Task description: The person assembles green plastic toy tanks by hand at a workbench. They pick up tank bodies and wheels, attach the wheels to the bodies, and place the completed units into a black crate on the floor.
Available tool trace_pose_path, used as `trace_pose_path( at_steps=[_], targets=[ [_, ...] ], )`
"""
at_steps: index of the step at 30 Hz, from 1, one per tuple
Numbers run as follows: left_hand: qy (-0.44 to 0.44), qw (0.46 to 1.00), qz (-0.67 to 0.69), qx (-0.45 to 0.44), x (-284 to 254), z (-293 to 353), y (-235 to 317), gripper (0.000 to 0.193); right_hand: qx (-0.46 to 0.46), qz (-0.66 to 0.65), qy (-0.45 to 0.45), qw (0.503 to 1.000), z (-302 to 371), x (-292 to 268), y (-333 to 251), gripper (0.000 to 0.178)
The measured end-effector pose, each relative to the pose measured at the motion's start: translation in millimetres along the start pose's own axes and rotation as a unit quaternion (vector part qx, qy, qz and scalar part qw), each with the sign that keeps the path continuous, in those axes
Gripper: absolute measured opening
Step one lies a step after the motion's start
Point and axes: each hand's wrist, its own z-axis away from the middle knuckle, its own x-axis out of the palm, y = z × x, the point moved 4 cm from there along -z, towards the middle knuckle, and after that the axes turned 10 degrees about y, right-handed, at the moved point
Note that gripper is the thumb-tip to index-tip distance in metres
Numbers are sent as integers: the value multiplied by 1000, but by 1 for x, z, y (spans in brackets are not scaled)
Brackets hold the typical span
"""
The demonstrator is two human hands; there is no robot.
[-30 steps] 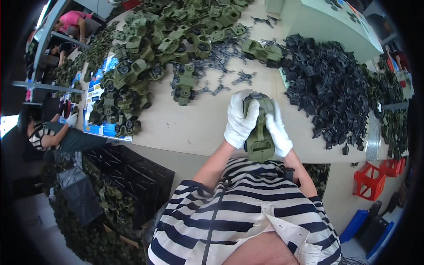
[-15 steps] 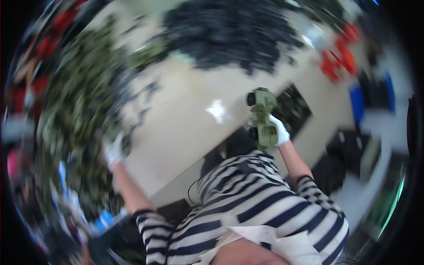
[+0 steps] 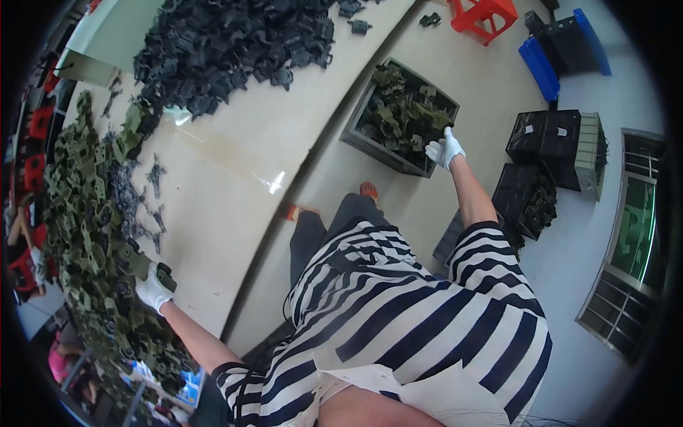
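Observation:
My right hand (image 3: 445, 149), in a white glove, is over the near right edge of a dark crate (image 3: 356, 139) to the right of the table. Its fingers are apart, and nothing is in them. Olive-green toy vehicles (image 3: 405, 117) lie heaped in that crate. On the left, my gloved left hand (image 3: 154, 288) grips an olive-green toy vehicle (image 3: 136, 263) at the table's near edge; dark wheels show beside the fingers. Next to it spreads a long pile of olive-green plastic parts (image 3: 78, 206). My palm hides part of the held vehicle.
A big heap of dark plastic parts (image 3: 228, 50) covers the far table (image 3: 220, 164). Small grey parts (image 3: 128, 192) lie beside the green pile. Black crates (image 3: 544, 142), blue bins (image 3: 538, 67) and a red stool (image 3: 485, 18) stand at right. Other people (image 3: 60, 359) are at left.
My right hand has let go of the green toy truck and is over the crate. The view has swung to the right. My left hand stays by the green pile.

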Motion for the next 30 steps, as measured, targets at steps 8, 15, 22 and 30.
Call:
trace_pose_path(
  at_steps=[8, 15, 22, 30],
  targets=[
    [50, 856, -372, 355, 40, 197, 77, 41, -86, 511, -212, 828, -21, 18, 90, 50],
    [123, 737, -448, 491, 69, 263, 78, 51, -202, 686, -275, 643, -46, 35, 121, 41],
    [185, 769, -428, 437, 55, 258, 51, 65, -249, 758, -348, 492, -71, 138, 190, 41],
    [298, 648, -448, 539, 67, 237, 21, 50, -536, 767, -285, 208, -113, 322, 311, 51]
  ],
)
